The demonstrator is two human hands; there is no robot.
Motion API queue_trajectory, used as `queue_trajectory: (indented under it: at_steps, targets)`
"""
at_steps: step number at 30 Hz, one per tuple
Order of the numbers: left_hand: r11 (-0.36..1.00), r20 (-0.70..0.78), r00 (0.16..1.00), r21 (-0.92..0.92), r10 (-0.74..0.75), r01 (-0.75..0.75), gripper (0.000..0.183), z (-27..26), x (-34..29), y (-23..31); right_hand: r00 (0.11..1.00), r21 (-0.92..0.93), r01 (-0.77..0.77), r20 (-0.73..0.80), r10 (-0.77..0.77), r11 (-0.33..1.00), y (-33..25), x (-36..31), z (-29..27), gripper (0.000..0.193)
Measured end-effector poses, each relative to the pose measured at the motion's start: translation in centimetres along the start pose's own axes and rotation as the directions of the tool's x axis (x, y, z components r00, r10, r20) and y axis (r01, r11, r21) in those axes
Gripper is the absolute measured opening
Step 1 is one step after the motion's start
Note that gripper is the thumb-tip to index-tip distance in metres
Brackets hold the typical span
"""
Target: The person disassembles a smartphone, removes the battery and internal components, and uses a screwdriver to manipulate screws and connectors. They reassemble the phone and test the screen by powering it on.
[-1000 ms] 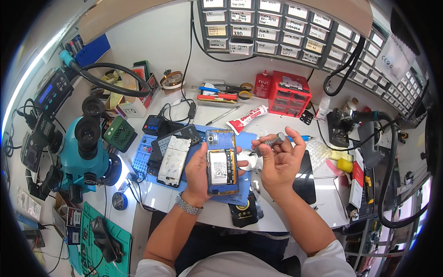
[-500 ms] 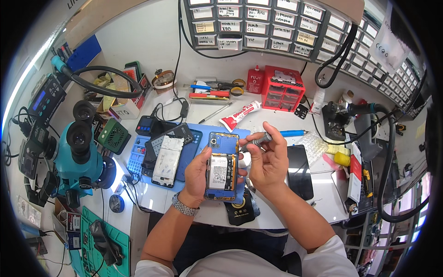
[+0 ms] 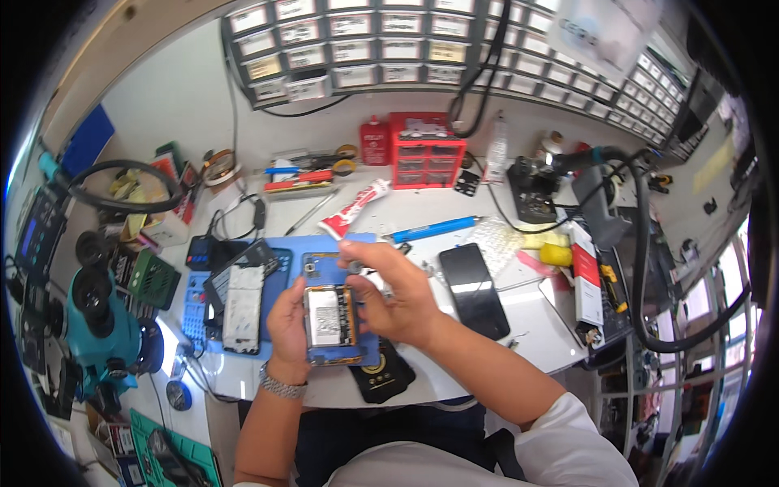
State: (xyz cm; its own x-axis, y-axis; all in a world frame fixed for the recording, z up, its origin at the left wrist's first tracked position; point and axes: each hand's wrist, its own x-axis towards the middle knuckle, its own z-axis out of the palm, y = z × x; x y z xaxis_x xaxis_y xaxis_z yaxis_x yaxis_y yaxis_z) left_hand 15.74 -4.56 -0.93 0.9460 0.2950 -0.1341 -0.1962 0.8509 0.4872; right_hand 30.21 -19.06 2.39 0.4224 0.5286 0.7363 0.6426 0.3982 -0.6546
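My left hand (image 3: 286, 331) is closed on the left edge of an opened smartphone (image 3: 327, 321), holding it above a blue mat (image 3: 273, 280). Its pale battery and a dark flex strip are exposed, with a camera block at the top left. Over the phone's upper right, my right hand (image 3: 399, 294) is closed, thumb and fingers pinching a small grey cylindrical tool (image 3: 355, 266); blur and the fingers hide its tip. Left of my left hand lies a stripped phone frame (image 3: 243, 308). A black pouch (image 3: 381, 375) sits under the phone's lower end.
A teal microscope (image 3: 101, 325) stands at the left. A black phone (image 3: 474, 290) lies to the right, below a blue pen-like tool (image 3: 436, 229). Farther back are a red-and-white tube (image 3: 355, 209) and a red drawer box (image 3: 426, 152). A thick black hose (image 3: 641, 268) loops at right.
The view has turned rightward, shifting the bench left in the picture. My right hand has come in closer over the phone's top, its grey tool now mostly covered by fingers.
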Motion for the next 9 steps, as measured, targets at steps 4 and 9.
queue_trajectory:
  at_steps: [4, 9]
  targets:
    - [0.985, -0.018, 1.0, 0.173, -0.023, 0.025, 0.063, 0.7, 0.3, -0.2, 0.997, -0.09, -0.071, -0.024, 0.069, 0.993, 0.2, -0.3, -0.2, 0.051]
    - [0.999, -0.037, 0.999, -0.034, 0.031, -0.032, 0.067, 0.9, 0.3, -0.5, 0.985, 0.092, -0.167, 0.061, 0.162, 0.982, 0.8, -0.9, -0.1, 0.059]
